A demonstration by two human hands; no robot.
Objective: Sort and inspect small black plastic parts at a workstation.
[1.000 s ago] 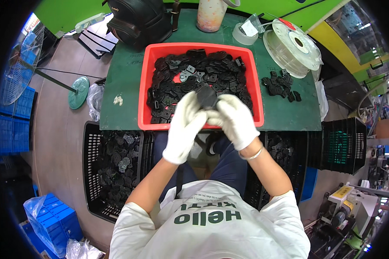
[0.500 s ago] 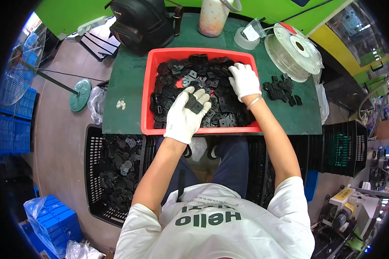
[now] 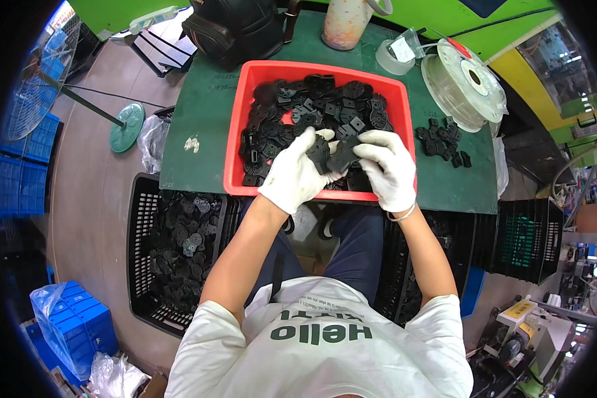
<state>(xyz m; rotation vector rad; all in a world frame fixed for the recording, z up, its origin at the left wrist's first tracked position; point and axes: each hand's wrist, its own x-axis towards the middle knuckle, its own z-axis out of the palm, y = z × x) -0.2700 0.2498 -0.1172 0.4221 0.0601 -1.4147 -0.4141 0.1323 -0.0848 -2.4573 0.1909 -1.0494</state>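
Note:
Both my hands wear white gloves and meet above the near side of a red plastic tub (image 3: 240, 106). Many black molded plastic parts (image 3: 266, 126) lie loose in the tub. My left hand (image 3: 297, 171) closes its fingers around a dark plastic part (image 3: 318, 154). Right beside it, my right hand (image 3: 386, 166) pinches another flat black plastic part (image 3: 342, 156) between thumb and fingers. The two parts touch or overlap; which one lies in front is hard to make out.
The tub stands on a green table (image 3: 196, 136). Right of it lie a small heap of black parts (image 3: 441, 139) and a large spool (image 3: 467, 83). At the back are a black backpack (image 3: 235, 30) and a bottle (image 3: 345, 25). A black crate (image 3: 139, 232) of parts stands lower left.
My right hand has come from the tub's far right side toward me, bringing a black part to my left hand. My left hand has turned and curled more around its own part.

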